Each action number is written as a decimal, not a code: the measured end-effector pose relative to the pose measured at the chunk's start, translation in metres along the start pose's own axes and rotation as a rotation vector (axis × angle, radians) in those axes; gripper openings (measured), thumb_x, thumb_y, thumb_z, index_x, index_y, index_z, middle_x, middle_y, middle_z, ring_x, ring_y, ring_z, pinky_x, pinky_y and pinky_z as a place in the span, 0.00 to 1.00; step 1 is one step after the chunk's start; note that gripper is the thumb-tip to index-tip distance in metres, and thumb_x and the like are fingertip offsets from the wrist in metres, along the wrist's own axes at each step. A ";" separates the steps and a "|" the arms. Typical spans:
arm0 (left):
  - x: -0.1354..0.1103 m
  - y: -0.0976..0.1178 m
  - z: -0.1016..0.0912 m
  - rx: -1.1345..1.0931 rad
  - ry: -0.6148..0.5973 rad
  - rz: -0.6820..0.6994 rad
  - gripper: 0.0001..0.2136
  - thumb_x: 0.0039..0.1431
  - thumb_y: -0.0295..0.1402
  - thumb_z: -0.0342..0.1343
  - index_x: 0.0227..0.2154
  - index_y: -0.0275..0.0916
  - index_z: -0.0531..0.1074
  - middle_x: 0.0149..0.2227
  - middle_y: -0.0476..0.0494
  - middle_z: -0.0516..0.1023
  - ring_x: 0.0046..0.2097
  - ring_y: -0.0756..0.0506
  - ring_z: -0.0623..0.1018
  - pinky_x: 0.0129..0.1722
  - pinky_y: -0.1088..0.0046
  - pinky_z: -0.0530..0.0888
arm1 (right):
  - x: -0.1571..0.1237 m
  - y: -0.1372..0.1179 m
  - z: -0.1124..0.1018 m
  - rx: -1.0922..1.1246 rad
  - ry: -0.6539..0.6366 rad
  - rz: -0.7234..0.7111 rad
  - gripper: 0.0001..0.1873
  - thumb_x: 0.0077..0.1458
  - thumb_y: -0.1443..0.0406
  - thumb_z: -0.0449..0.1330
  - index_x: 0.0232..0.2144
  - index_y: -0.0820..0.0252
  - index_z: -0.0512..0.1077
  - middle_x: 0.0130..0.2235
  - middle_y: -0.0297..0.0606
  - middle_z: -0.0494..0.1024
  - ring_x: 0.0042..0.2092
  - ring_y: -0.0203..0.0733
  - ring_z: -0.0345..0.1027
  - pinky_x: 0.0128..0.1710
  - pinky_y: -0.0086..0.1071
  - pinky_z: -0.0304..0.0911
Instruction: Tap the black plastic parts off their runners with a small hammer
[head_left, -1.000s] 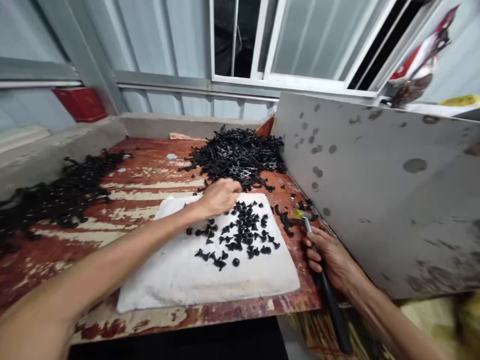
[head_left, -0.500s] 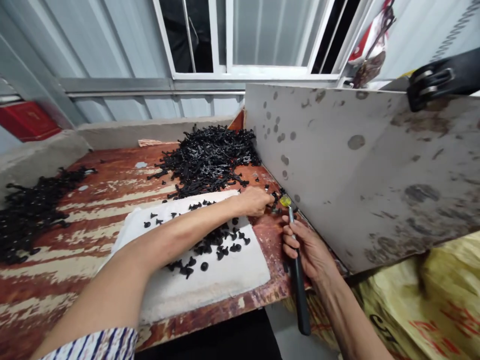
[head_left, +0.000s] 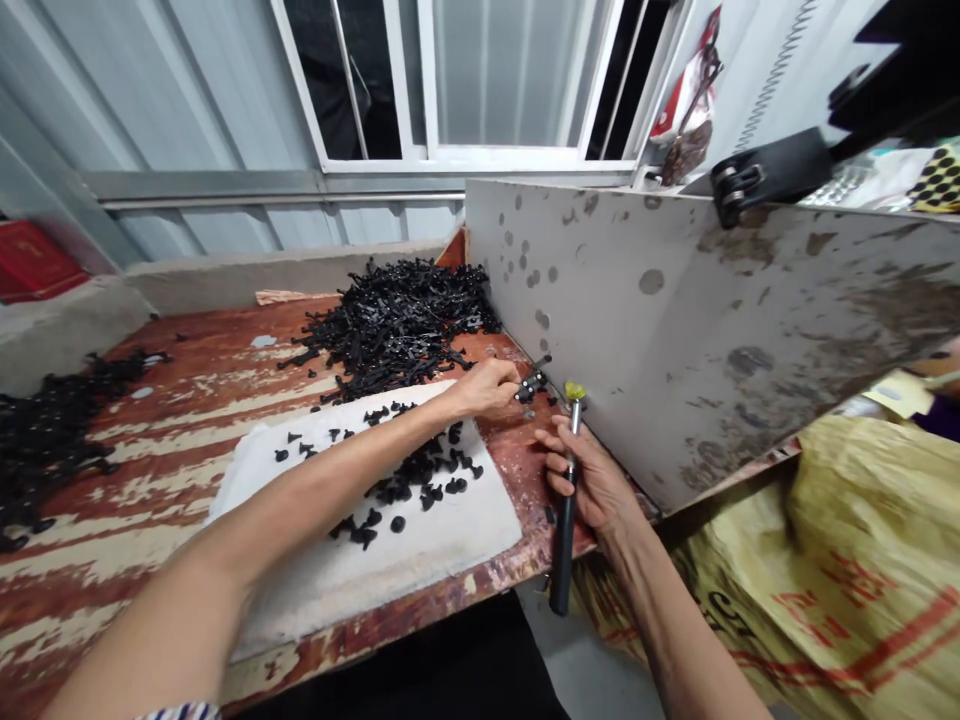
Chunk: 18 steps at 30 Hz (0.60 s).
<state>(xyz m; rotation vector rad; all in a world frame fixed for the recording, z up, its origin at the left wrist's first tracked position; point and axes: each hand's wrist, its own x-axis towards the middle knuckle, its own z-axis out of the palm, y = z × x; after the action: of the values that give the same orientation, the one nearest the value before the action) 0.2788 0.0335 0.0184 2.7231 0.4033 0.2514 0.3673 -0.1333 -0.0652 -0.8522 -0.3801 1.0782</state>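
One black plastic piece (head_left: 531, 384) pinched in my left hand (head_left: 486, 388), far right of the white cloth (head_left: 420, 560). My right hand (head_left: 589, 480) is wrapped shut around a hammer (head_left: 566, 490).

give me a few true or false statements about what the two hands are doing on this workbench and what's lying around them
1. The right hand grips a black-handled tool. True.
2. The left hand rests flat in the middle of the white cloth. False: it pinches a small black part past the cloth's far right corner.
3. The large pile of black parts lies on the cloth. False: it lies on the worn red tabletop behind it.
4. A stained grey panel stands along the bench's right side. True.
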 end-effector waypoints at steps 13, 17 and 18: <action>-0.045 0.042 0.023 -0.950 -0.085 -0.347 0.05 0.48 0.20 0.49 0.24 0.37 0.64 0.19 0.55 0.69 0.19 0.55 0.67 0.20 0.80 0.64 | -0.012 0.003 -0.004 -0.072 -0.050 -0.010 0.14 0.61 0.62 0.58 0.47 0.63 0.69 0.42 0.39 0.73 0.36 0.37 0.70 0.33 0.33 0.70; -0.048 0.043 0.019 -1.162 -0.153 -0.461 0.05 0.45 0.22 0.53 0.26 0.36 0.68 0.20 0.54 0.70 0.20 0.54 0.68 0.21 0.78 0.66 | -0.012 0.003 -0.009 -0.102 -0.031 -0.025 0.14 0.61 0.61 0.58 0.47 0.63 0.69 0.43 0.39 0.73 0.37 0.38 0.71 0.34 0.35 0.70; -0.048 0.043 0.020 -1.209 -0.162 -0.486 0.03 0.46 0.25 0.55 0.27 0.36 0.68 0.21 0.53 0.71 0.21 0.54 0.68 0.21 0.78 0.66 | -0.011 0.002 -0.010 -0.113 -0.024 -0.023 0.14 0.61 0.61 0.58 0.47 0.63 0.69 0.43 0.39 0.73 0.37 0.37 0.70 0.34 0.34 0.70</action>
<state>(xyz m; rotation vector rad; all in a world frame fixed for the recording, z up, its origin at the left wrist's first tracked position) 0.2490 -0.0265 0.0116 1.4031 0.5916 0.0796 0.3671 -0.1470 -0.0720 -0.9336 -0.4731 1.0535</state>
